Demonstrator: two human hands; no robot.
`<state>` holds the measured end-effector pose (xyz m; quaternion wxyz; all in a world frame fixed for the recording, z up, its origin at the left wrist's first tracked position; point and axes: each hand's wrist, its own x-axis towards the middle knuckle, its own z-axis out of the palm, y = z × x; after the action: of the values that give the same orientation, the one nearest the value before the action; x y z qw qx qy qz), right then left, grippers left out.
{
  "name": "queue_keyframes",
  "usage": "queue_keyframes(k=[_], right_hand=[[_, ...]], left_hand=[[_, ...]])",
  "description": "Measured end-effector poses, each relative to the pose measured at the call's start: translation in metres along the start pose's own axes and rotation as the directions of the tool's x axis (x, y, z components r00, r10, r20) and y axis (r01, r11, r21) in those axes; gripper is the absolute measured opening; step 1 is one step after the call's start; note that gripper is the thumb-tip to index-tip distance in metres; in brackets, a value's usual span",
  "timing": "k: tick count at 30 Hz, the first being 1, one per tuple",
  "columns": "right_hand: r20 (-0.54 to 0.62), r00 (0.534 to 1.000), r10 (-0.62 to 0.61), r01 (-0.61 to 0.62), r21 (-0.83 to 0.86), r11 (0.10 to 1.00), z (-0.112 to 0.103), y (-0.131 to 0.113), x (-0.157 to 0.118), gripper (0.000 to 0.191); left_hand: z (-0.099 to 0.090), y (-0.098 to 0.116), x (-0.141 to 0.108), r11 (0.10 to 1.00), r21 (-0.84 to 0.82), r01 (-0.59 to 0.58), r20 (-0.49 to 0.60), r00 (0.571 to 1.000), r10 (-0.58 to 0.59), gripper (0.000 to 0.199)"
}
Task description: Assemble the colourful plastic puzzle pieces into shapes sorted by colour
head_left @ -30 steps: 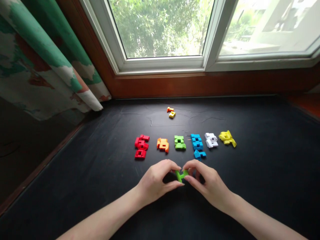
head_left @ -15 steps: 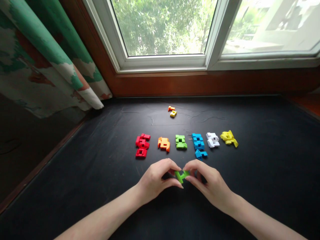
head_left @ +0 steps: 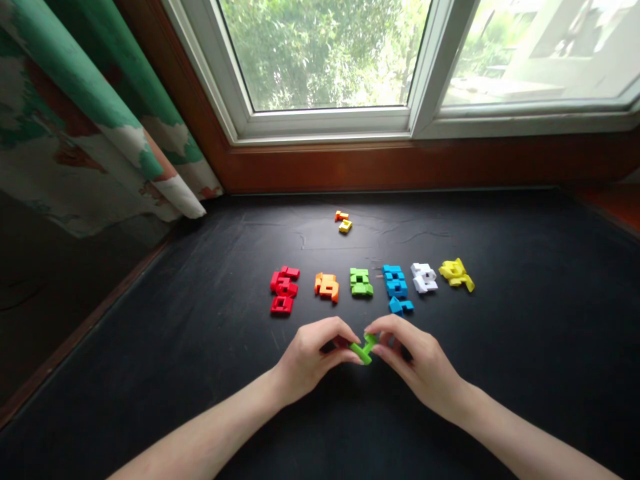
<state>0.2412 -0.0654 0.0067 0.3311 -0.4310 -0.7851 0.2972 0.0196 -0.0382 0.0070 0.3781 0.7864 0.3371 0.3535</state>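
Daylight enters through a white-framed window with foliage outside. Patterned curtain hangs at the black table's far-left corner; reddish-brown wood borders its far edge.

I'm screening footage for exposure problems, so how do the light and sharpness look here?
In the head view, daylight washes out the right window pane; also in the head view, pale sheen marks the black tabletop, deep shadow lies below the curtain, and the held green toy piece looks slightly soft.

Seemingly a home: a patterned curtain hangs left beyond the hands, beside a wood-framed window.
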Motion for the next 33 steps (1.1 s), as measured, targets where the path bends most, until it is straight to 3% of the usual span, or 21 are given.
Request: queue_keyframes(k=[20, 27, 33], right_hand=[[-0.022, 1.0, 0.021, -0.021, 0.001, 1.0, -0.0001, 0.0008, -0.0003, 0.005], [-0.047, 0.999, 0.025, -0.025, -0.016, 1.0, 0.0001, 0.0006, -0.0008, 0.006], [-0.045, 0.999, 0.021, -0.022, -0.013, 1.0, -0.0007, -0.0007, -0.0003, 0.005]], left_hand=[[-0.0002, -0.0004, 0.0009, 0.996, -0.079, 0.048, -0.022, 0.999, -0.05, 0.034], [0.0012, -0.0042, -0.0022, 0.995, -0.084, 0.059, -0.006, 0.998, -0.059, 0.044], [-0.0002, -0.0027, -0.0012, 0.996, -0.054, 0.065, -0.001, 0.998, -0.065, 0.037]])
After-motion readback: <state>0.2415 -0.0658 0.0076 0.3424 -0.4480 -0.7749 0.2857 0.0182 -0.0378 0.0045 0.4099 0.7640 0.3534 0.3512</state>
